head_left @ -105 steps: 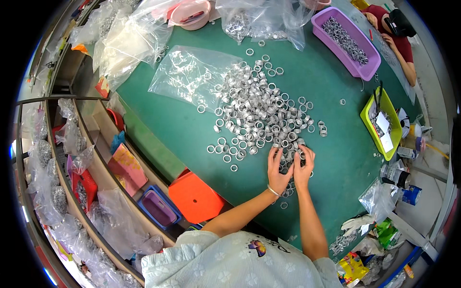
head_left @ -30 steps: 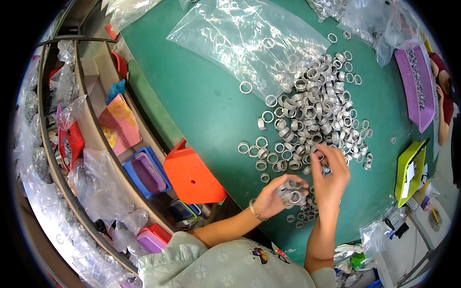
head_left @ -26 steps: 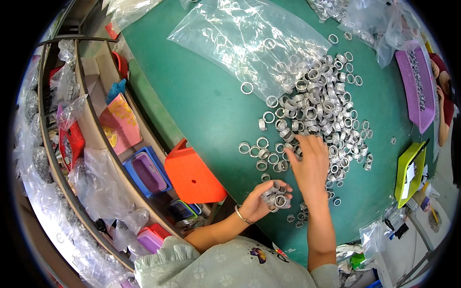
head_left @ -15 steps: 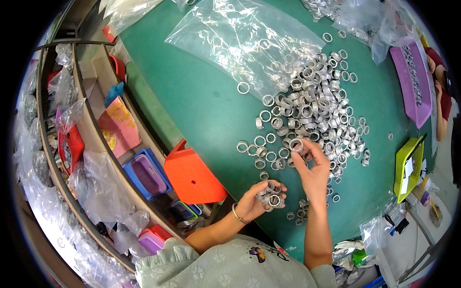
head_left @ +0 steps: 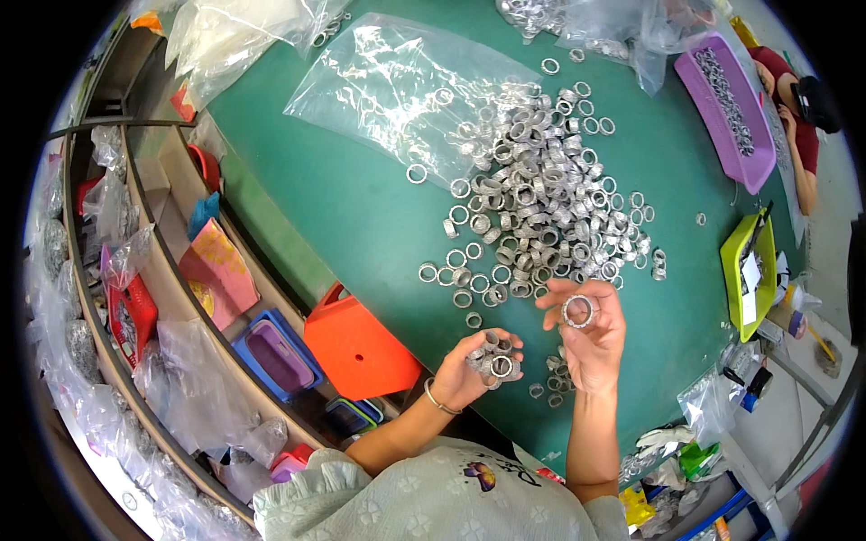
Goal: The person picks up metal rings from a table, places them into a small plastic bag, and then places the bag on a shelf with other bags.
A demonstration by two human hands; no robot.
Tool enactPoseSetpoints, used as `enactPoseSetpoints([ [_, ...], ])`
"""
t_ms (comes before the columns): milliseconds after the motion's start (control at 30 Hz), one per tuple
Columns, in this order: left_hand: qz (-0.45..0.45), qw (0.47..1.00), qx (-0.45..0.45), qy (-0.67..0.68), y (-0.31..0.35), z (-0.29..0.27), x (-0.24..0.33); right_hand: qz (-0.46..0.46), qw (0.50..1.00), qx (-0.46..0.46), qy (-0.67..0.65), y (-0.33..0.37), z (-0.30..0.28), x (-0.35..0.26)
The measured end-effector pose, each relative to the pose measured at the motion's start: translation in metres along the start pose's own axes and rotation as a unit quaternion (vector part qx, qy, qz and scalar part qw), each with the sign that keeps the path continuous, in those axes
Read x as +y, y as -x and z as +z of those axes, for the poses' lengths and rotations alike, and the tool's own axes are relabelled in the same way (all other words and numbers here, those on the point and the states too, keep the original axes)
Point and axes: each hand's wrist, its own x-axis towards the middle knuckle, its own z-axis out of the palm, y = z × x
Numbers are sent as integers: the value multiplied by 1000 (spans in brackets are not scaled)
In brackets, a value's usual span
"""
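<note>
My right hand pinches one silver-grey metal ring upright between thumb and fingers, its round opening facing up at me. Cupped around a small cluster of similar rings is my left hand, a bangle on its wrist. Beyond both hands spreads a big heap of metal rings, with loose ones scattered around its edges. A clear plastic bag lies flat by the heap, some rings on or inside it. Between my hands and the table edge sits a smaller group of rings.
The green table holds a purple tray of small metal parts and a yellow-green bin at right. An orange-red bin stands at the table's left edge, beside shelves of bagged parts. Another person's arm shows at far right.
My right hand has drawn back from the heap with the ring, which now faces up toward me. My left hand keeps its cluster. The whole view has shifted slightly.
</note>
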Motion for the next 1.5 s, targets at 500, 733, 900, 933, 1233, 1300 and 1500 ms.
enactPoseSetpoints([
  [500, -25, 998, -13, -57, 18, 53, -13, -226, 922, 71, 306, 55, 26, -61],
  [733, -39, 998, -32, -48, 29, 87, -23, -274, 896, 72, 343, 76, 30, -86],
  [900, -45, 997, -41, -55, 37, 113, -30, -292, 884, 71, 357, 90, 33, -101],
  [933, -47, 996, -42, -57, 38, 117, -31, -297, 882, 71, 360, 92, 33, -103],
  [1233, -79, 992, -89, -28, 41, 141, -42, -254, 866, 58, 426, 117, 20, -107],
  [1300, -102, 989, -103, -30, 38, 132, -43, -210, 863, 52, 457, 127, 19, -103],
  [1500, -154, 984, -78, -50, 18, 71, -52, -136, 814, 32, 564, 144, -3, -71],
])
